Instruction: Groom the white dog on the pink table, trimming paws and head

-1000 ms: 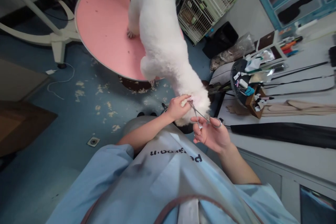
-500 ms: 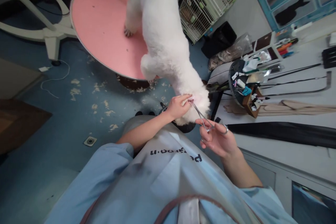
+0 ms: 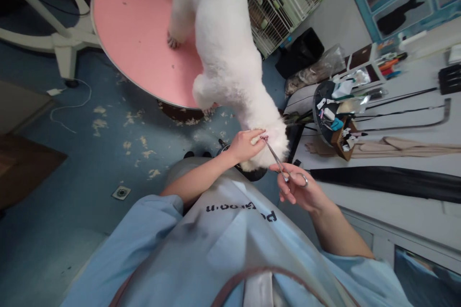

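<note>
A white dog (image 3: pixel 230 53) stands with its hind part on a pink round table (image 3: pixel 133 33) and its head low and close to me. My left hand (image 3: pixel 247 146) is closed on the dog's ear (image 3: pixel 257 140), where pinkish skin shows. My right hand (image 3: pixel 298 184) has its fingers in the ring handles of a slim metal hemostat (image 3: pixel 276 157). Its tip touches the reddish ear area beside my left fingertips. The handles lie close together. The dog's face is hidden from me.
Clumps of cut fur (image 3: pixel 101 124) lie on the blue floor. At the right, a dark round tray (image 3: pixel 320 122) holds small supplies, with a wooden box (image 3: pixel 340 141) beside it. White wire cages (image 3: pixel 273 14) stand behind the dog. A white stand base (image 3: pixel 66 43) is at the far left.
My right hand has turned slightly and moved a little right, and the hemostat handles have come closer together. My left hand keeps its hold on the ear. The view has shifted slightly.
</note>
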The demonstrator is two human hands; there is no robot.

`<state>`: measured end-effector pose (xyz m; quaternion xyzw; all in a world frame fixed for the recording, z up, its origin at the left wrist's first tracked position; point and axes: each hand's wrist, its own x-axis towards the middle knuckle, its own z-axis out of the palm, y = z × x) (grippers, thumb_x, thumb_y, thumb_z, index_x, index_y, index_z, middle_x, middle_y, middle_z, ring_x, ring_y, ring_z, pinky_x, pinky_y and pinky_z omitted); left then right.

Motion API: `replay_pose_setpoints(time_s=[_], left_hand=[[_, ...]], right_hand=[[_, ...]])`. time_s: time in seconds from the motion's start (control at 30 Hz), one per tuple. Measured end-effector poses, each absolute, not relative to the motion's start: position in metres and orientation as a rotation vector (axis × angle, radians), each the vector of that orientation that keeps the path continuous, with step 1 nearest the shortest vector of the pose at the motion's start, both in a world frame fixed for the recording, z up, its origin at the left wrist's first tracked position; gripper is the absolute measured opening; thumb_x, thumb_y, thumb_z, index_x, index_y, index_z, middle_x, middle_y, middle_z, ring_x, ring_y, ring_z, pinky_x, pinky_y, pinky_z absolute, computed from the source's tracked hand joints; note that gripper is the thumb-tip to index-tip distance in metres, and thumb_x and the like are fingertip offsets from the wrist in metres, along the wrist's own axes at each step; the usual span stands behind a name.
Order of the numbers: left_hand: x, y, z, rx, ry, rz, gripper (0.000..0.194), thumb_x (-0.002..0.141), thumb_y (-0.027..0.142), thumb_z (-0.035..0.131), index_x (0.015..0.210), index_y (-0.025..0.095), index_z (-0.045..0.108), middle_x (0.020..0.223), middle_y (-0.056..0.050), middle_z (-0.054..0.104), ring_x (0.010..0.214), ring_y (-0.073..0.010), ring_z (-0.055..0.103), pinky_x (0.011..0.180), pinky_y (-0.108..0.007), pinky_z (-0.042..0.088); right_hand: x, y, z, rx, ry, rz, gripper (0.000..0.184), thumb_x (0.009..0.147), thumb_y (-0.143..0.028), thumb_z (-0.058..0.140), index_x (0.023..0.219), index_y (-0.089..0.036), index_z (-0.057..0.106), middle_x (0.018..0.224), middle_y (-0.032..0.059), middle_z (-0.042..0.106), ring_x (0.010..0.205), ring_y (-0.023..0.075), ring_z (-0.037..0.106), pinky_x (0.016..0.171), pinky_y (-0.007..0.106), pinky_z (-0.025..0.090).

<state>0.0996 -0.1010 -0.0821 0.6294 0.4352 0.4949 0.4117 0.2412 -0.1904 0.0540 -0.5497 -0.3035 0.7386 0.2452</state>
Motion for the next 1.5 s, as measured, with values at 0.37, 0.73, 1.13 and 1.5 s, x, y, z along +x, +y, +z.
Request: replay_pose_setpoints(time_s=[0.37,0.73,1.13,1.5], left_hand=[[0.097,-0.1,-0.078,1.617,1.076,1.225,0.033,0.073,0.015,0.06,0.105,0.014,0.07,0.103,-0.008,0.07,0.095,-0.0205,0.067,0.088,-0.03,0.054],[0.098,-0.102,-0.083,1.573,1.033,1.232,0.031,0.074,0.017,0.06,0.104,0.015,0.071,0.104,-0.008,0.069,0.097,-0.0197,0.067,0.089,-0.028,0.053],[0.096,-0.102,-0.078,1.578,1.049,1.157,0.033,0.076,0.019,0.059,0.108,0.016,0.069,0.11,-0.006,0.067,0.102,-0.0186,0.065,0.093,-0.027,0.05],[0.094,-0.101,-0.075,1.582,1.061,1.152,0.034,0.076,0.021,0.059,0.108,0.014,0.069,0.11,-0.007,0.067,0.103,-0.0189,0.064,0.094,-0.026,0.049]], right_hand=[[0.245,-0.17,0.046,-1.65,-0.941,2.029,0.046,0.074,-0.038,0.07,0.11,-0.014,0.056,0.059,-0.0055,0.056,0.037,0.0035,0.044,0.048,0.022,0.047],[0.259,-0.185,0.054,-1.338,-0.701,2.188,0.042,0.076,-0.041,0.068,0.11,-0.016,0.064,0.056,-0.0073,0.051,0.03,-0.001,0.028,0.038,0.018,0.038],[0.247,-0.176,0.037,-1.333,-0.757,2.08,0.04,0.077,-0.039,0.066,0.109,-0.017,0.064,0.059,-0.0068,0.05,0.036,0.0011,0.035,0.046,0.021,0.046],[0.247,-0.181,0.041,-1.321,-0.727,2.14,0.044,0.076,-0.049,0.062,0.107,-0.017,0.065,0.061,-0.0049,0.053,0.039,0.0044,0.045,0.053,0.027,0.05]])
